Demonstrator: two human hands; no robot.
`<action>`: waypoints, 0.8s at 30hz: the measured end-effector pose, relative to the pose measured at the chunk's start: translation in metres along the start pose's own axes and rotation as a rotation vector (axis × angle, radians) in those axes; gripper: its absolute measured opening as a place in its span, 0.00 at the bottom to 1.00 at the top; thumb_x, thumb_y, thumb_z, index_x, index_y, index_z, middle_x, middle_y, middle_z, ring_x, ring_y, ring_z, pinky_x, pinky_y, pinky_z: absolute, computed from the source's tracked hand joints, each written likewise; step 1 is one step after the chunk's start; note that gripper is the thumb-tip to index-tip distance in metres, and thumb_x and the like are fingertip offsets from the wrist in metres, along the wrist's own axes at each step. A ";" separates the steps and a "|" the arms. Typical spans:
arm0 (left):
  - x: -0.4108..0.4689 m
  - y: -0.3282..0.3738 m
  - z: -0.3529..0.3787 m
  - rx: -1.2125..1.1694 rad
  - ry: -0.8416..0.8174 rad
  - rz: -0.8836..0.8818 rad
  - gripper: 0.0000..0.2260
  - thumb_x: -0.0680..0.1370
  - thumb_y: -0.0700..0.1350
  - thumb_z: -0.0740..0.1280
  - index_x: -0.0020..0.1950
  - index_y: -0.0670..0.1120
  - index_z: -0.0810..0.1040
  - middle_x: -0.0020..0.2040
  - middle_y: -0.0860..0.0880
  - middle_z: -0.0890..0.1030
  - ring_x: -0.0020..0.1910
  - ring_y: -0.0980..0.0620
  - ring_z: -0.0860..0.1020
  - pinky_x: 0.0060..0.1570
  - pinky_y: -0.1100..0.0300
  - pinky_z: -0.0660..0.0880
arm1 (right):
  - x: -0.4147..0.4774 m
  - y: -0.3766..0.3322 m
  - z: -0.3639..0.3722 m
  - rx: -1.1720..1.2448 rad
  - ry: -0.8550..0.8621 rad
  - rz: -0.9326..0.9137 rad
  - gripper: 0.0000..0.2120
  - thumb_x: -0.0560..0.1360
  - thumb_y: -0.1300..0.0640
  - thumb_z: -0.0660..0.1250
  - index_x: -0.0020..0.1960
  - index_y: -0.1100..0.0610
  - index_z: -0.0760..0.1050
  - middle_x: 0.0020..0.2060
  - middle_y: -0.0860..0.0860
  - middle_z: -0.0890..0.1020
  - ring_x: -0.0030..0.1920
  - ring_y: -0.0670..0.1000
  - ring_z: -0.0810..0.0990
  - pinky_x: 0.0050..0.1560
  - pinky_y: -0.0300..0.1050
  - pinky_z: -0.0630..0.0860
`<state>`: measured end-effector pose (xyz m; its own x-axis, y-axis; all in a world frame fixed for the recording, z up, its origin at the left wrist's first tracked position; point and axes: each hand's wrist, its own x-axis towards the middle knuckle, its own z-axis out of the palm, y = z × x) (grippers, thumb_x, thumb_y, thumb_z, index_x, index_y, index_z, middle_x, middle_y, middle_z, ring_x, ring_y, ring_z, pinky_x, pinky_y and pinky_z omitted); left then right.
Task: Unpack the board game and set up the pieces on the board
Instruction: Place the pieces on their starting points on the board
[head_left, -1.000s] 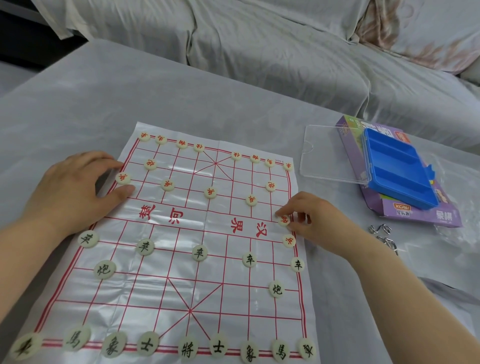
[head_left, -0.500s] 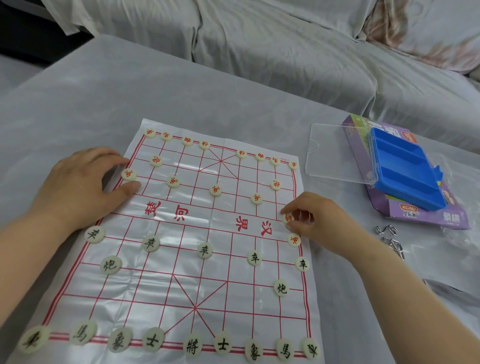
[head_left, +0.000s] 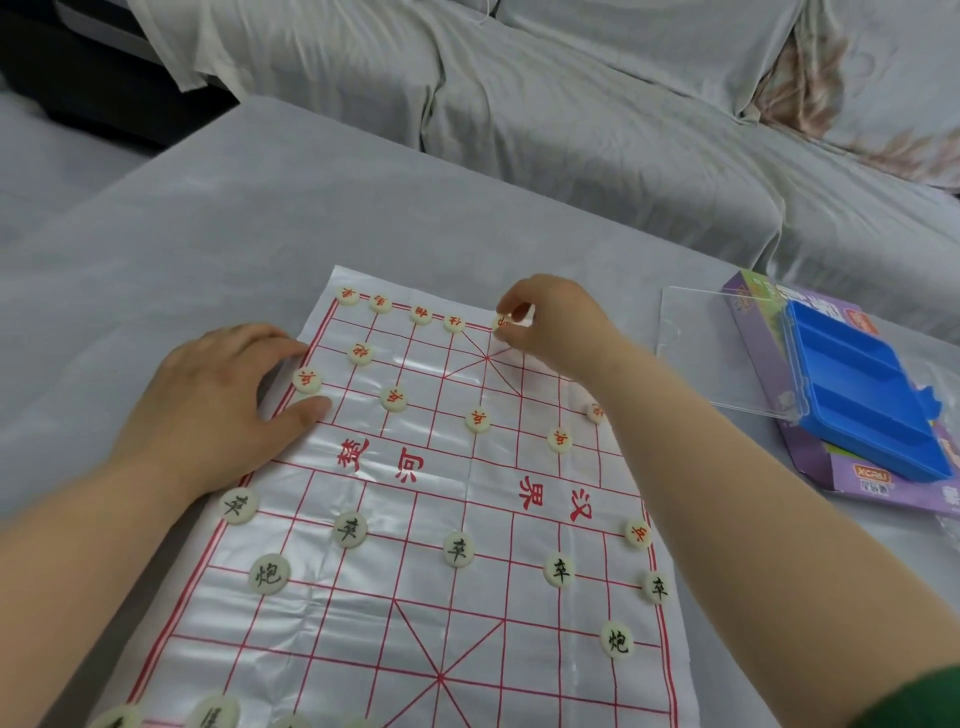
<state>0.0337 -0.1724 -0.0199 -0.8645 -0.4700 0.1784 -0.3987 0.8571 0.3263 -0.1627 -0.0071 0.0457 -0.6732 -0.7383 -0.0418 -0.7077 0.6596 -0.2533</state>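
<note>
Nearest us, the black side looks set: back rank at the bottom edge, a black cannon (head_left: 270, 573) on each wing, black soldiers (head_left: 458, 549) in a row across the xiangqi sheet (head_left: 467, 649). One stray red piece (head_left: 638, 533) sits on black's bank by the right border, and I'd say it needs a home across the river.

The left hand (head_left: 208, 410) lies flat on the sheet's left edge, fingers straight either side of a red soldier (head_left: 306, 380). Likely it's pinning the crinkly plastic so nothing slides.

The right hand (head_left: 550, 327) is at the middle of the far rank, fingertips pinched on a red piece (head_left: 503, 323) at the palace's back point, probably the general. Its forearm hides the red right wing, so that side is unclear.

Off to the right, well apart, the blue tray (head_left: 862, 400) and clear lid (head_left: 717, 353) rest on the purple box (head_left: 753, 322). A draped sofa (head_left: 571, 104) sits behind.
</note>
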 end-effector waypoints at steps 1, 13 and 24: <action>0.000 0.001 -0.001 -0.003 0.002 0.003 0.37 0.64 0.69 0.51 0.61 0.45 0.75 0.59 0.47 0.76 0.56 0.43 0.73 0.57 0.47 0.67 | 0.006 -0.001 0.003 -0.009 -0.015 0.010 0.13 0.75 0.56 0.64 0.58 0.57 0.75 0.54 0.52 0.77 0.53 0.51 0.74 0.53 0.40 0.70; -0.002 0.002 -0.006 -0.028 -0.015 -0.021 0.41 0.61 0.70 0.49 0.64 0.46 0.72 0.62 0.48 0.74 0.60 0.44 0.71 0.61 0.50 0.63 | 0.019 -0.002 0.015 0.018 -0.113 0.114 0.15 0.74 0.56 0.65 0.60 0.57 0.74 0.56 0.53 0.77 0.54 0.52 0.74 0.51 0.38 0.68; -0.006 0.017 -0.015 -0.048 -0.084 -0.114 0.38 0.68 0.58 0.70 0.72 0.48 0.58 0.67 0.45 0.69 0.65 0.43 0.66 0.65 0.49 0.61 | -0.066 0.031 -0.021 0.018 -0.031 0.143 0.12 0.74 0.57 0.65 0.58 0.54 0.75 0.49 0.48 0.75 0.43 0.45 0.69 0.41 0.32 0.65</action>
<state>0.0370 -0.1577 -0.0018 -0.8377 -0.5429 0.0599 -0.4826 0.7871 0.3842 -0.1442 0.0650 0.0610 -0.7595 -0.6414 -0.1085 -0.6012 0.7558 -0.2594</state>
